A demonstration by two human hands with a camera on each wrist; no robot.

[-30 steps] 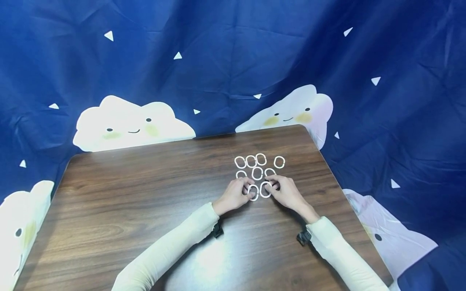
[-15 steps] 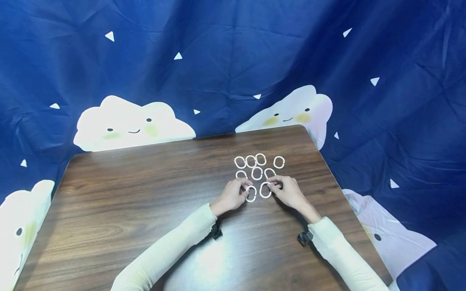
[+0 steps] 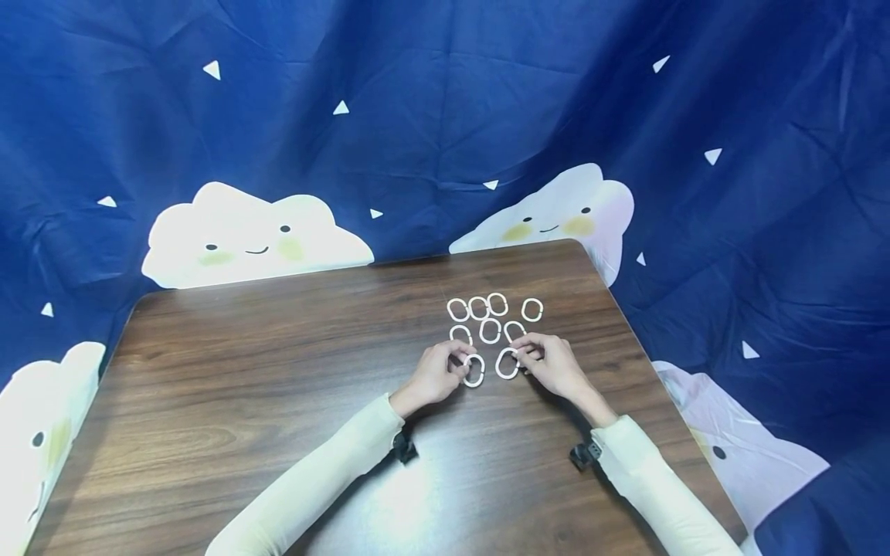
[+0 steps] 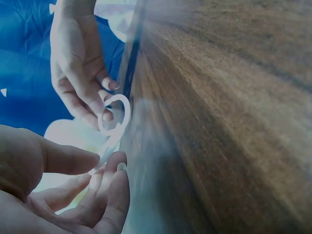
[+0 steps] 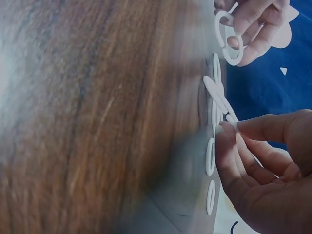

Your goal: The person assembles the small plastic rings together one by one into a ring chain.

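The left hand (image 3: 433, 377) pinches a white oval ring (image 3: 474, 371) by its left side, thumb against fingertips. Just to the right, the right hand (image 3: 556, 369) pinches another white ring (image 3: 507, 363) at its upper right edge. The two held rings stand a small distance apart in the head view. In the right wrist view the left hand's ring (image 5: 236, 60) is tilted up off the table, and the right hand (image 5: 268, 180) grips its ring (image 5: 214, 93) between thumb and fingers. The left wrist view shows the left hand (image 4: 63, 185) with its thumb pressed on a ring.
Several white rings lie behind the hands on the brown wooden table (image 3: 278, 386), among them one ring at the back right (image 3: 532, 300) and one at the left (image 3: 451, 330). A blue curtain (image 3: 445, 100) with white clouds hangs beyond the table's back edge.
The left hand has moved a little to the left with its ring, widening the space between the two held rings. The right hand has shifted only slightly.
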